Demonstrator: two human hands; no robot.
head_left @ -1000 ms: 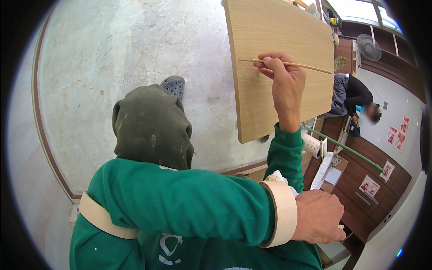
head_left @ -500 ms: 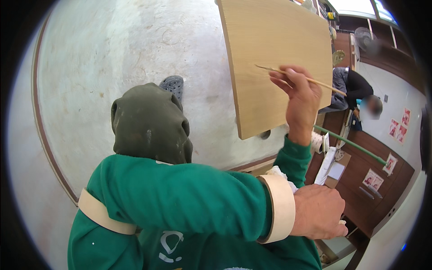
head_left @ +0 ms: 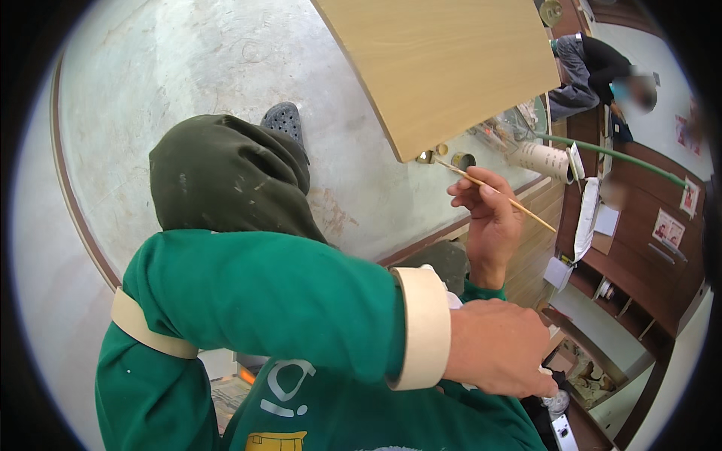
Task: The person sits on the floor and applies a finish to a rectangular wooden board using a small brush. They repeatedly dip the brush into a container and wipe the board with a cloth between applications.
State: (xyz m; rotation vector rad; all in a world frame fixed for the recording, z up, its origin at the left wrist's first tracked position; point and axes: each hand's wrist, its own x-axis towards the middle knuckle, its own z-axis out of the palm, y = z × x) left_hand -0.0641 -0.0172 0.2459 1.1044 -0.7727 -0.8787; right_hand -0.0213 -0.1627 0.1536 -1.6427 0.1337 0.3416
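Observation:
My right hand [head_left: 492, 222] pinches a thin paintbrush [head_left: 519, 204] by its pale wooden handle. The brush tip is beside small open cans [head_left: 462, 160], close to the near corner of a light wood-grain board [head_left: 444, 71]; whether it touches a can I cannot tell. My left hand [head_left: 500, 347] is closed in a fist, lower down and in front of my right forearm. Bits of a crumpled white cloth or tissue [head_left: 547, 370] show at the fist; most of it is hidden. A wide beige ring [head_left: 425, 328] circles my left wrist over the green sleeve.
A person [head_left: 594, 71] in dark clothes bends over beyond the board. Clear plastic bags [head_left: 500, 131], a pale roll [head_left: 541, 160] and a green pole [head_left: 613, 154] are at the right, before brown shelving [head_left: 647, 248]. My knee [head_left: 226, 177] rises at the left.
My right hand has brought the brush from over the board down to the small cans at its corner. The view has shifted, showing more of the cans and shelving. My left hand remains closed.

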